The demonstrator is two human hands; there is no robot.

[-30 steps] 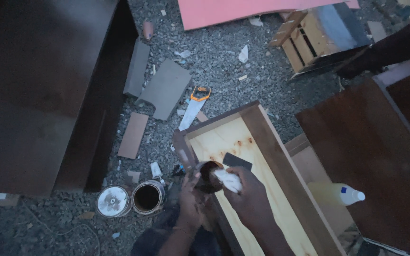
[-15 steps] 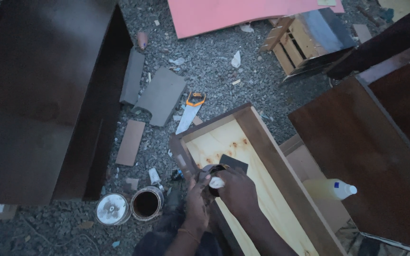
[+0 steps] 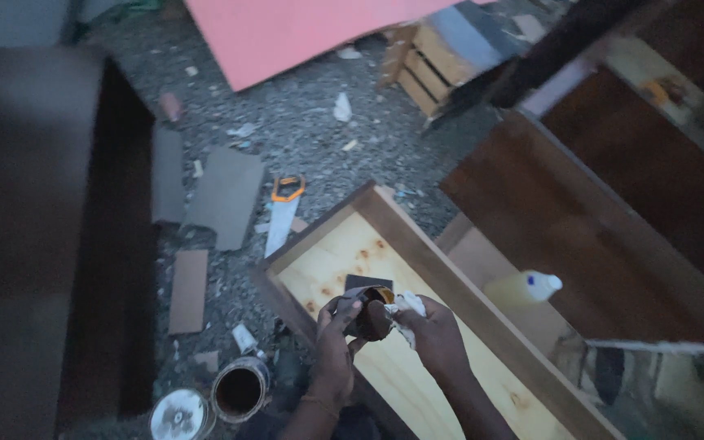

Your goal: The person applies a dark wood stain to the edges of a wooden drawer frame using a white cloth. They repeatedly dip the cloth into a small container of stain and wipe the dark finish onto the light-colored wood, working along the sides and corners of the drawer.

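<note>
Open wooden drawer box (image 3: 417,269) lies on the gravel (image 3: 303,130) under your hands, pale plywood bottom up, so drips fall inside it. Your left hand (image 3: 334,342) wraps a small dark tin (image 3: 371,314) above the box's near corner, tilted toward the right. Your right hand (image 3: 429,338) pinches a white rag (image 3: 409,308) against the tin's mouth, likely to wet it.

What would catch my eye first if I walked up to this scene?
Probably the two hands at bottom centre: the left hand tips a small dark tin toward a white rag in the right hand, over a pale wooden drawer. Next, the pink board on the gravel at the top, and the orange-handled saw beside the drawer.
</note>
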